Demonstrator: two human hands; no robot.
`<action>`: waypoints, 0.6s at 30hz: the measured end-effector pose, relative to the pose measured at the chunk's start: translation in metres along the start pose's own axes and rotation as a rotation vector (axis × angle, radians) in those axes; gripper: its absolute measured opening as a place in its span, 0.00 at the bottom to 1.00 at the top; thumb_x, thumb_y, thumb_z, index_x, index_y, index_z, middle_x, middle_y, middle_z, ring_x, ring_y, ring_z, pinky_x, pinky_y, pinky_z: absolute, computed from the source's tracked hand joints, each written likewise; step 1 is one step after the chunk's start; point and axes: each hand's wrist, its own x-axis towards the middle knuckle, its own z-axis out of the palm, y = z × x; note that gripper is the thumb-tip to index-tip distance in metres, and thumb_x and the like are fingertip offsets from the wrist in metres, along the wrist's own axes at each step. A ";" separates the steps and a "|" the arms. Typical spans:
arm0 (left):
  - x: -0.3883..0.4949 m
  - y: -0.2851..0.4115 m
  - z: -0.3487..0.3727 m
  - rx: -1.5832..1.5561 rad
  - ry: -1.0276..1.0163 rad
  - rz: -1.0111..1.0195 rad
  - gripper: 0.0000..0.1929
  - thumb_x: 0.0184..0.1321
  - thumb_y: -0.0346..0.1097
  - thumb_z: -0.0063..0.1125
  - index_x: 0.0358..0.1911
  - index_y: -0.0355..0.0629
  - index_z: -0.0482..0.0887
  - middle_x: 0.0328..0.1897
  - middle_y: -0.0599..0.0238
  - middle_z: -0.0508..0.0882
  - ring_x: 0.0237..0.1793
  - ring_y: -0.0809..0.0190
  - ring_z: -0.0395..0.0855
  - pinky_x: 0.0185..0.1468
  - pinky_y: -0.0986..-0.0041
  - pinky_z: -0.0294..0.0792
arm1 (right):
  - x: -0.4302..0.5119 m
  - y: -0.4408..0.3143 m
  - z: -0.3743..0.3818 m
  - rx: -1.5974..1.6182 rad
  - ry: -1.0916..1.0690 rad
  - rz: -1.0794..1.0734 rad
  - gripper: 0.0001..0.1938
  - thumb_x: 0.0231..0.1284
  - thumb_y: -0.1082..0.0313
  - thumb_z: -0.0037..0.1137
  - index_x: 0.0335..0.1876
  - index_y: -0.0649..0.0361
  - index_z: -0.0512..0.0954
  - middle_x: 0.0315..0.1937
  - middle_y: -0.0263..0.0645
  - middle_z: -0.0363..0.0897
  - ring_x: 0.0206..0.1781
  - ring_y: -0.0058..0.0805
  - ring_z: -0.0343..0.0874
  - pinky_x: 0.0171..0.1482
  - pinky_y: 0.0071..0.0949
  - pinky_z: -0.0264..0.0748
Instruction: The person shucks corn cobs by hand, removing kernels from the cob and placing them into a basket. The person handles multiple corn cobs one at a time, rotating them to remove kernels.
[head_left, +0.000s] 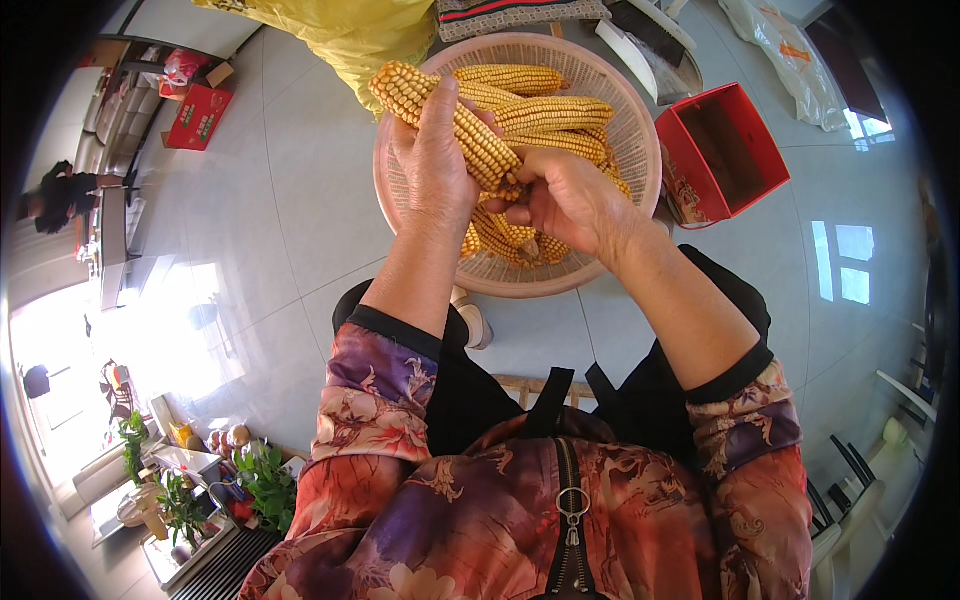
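My left hand (439, 154) grips a dried yellow corn cob (472, 139), its thumb laid along the kernels. The cob slants from upper left down to the right. At its lower right end, my right hand (574, 191) touches the cob with bent fingers; a darker patch among the kernels shows there. Both hands are above a round pink plastic basket (517, 285). Several more husked corn cobs (559, 114) lie piled in the basket, partly hidden by my hands and forearms.
A red open-topped box (724, 154) stands right of the basket. Behind the basket are a yellow bag (360, 37), a patterned cloth item (517, 19) and a dustpan (645, 56) with a brush. Potted plants (266, 484) are at lower left. Another person (60, 196) is at far left.
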 end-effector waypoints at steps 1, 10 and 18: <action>0.000 0.001 0.001 0.002 0.007 -0.006 0.15 0.67 0.40 0.63 0.44 0.35 0.76 0.31 0.58 0.82 0.27 0.57 0.84 0.29 0.65 0.80 | 0.000 0.000 0.000 -0.007 0.003 0.005 0.17 0.70 0.70 0.37 0.59 0.68 0.71 0.49 0.43 0.80 0.43 0.34 0.83 0.40 0.27 0.78; -0.002 0.000 -0.001 0.058 -0.036 -0.013 0.16 0.68 0.43 0.62 0.44 0.35 0.76 0.30 0.55 0.83 0.28 0.57 0.84 0.30 0.67 0.80 | -0.004 -0.004 0.004 0.035 0.063 0.022 0.19 0.68 0.72 0.41 0.62 0.68 0.70 0.50 0.43 0.81 0.44 0.35 0.84 0.39 0.28 0.77; -0.002 0.003 0.004 -0.033 0.026 -0.033 0.16 0.66 0.37 0.62 0.47 0.39 0.68 0.27 0.55 0.80 0.23 0.58 0.81 0.23 0.66 0.78 | -0.002 -0.001 0.001 0.070 0.034 0.008 0.16 0.68 0.72 0.44 0.58 0.69 0.72 0.49 0.45 0.81 0.45 0.35 0.83 0.40 0.28 0.79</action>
